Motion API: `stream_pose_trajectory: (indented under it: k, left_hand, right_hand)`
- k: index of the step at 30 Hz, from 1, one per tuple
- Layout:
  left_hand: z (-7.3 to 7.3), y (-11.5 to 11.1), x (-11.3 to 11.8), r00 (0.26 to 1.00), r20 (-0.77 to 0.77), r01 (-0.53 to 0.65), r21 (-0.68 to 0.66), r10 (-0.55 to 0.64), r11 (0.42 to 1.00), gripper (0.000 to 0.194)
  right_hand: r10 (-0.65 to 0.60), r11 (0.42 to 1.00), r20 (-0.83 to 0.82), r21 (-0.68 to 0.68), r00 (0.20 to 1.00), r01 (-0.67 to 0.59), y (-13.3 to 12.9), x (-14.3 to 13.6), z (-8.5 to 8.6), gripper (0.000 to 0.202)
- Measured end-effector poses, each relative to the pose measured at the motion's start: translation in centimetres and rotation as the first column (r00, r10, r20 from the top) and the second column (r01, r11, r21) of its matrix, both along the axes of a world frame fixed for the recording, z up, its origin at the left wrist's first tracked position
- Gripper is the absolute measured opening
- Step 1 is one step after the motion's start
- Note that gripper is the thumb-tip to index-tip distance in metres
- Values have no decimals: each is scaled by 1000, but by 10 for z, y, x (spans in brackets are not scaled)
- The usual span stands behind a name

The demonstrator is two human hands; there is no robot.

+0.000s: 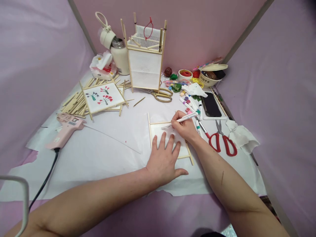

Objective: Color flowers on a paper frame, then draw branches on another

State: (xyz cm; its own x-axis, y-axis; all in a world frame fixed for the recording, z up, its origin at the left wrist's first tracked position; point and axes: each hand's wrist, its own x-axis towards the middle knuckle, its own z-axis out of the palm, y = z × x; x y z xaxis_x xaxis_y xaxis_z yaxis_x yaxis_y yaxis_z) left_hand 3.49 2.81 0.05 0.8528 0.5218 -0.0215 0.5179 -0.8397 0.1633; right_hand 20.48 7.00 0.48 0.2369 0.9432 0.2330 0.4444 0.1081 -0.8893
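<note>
A small white panel (182, 149) in a frame of thin wooden sticks lies flat in front of me. My left hand (164, 158) rests on its lower part, palm down with the fingers spread. Pinched in my right hand (184, 126) is a white marker (187, 117), its tip at the panel's upper part. Thin dark lines show on the panel near the tip. Part of the panel is hidden under both hands.
A lantern-like stick frame (145, 69) stands at the back beside an open bottle (120, 59). Left are a painted panel (105, 97), sticks and a pink glue gun (66, 130). Right are markers, a phone (211, 104) and red-handled scissors (229, 146). Gold-handled scissors (163, 95) lie behind.
</note>
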Motion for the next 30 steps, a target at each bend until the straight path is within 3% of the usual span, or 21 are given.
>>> stream_pose_trajectory:
  k: [6, 13, 20, 26, 30]
  left_hand:
    - [-3, 0, 1, 1000, 7, -4, 17, 4, 1000, 96]
    - [-2, 0, 0, 1000, -1, -1, 14, 1, 1000, 96]
    - [-4, 0, 1, 1000, 13, 1, 26, -2, 1000, 96]
    - [-3, 0, 0, 1000, 5, 6, 20, -6, 1000, 96]
    - [-4, 1, 0, 1000, 4, 4, 24, -4, 1000, 97]
  right_hand:
    - [61, 998, 26, -9, 998, -61, 0, -3, 0, 12]
    - [21, 999, 25, 25, 999, -22, -1, -2, -1, 13]
    - [61, 998, 39, 1, 997, -62, -1, -3, 0, 12]
    - [-9, 999, 22, 44, 1000, 8, 0, 0, 0, 14]
    - [30, 999, 11, 36, 999, -30, -1, -2, 1, 13]
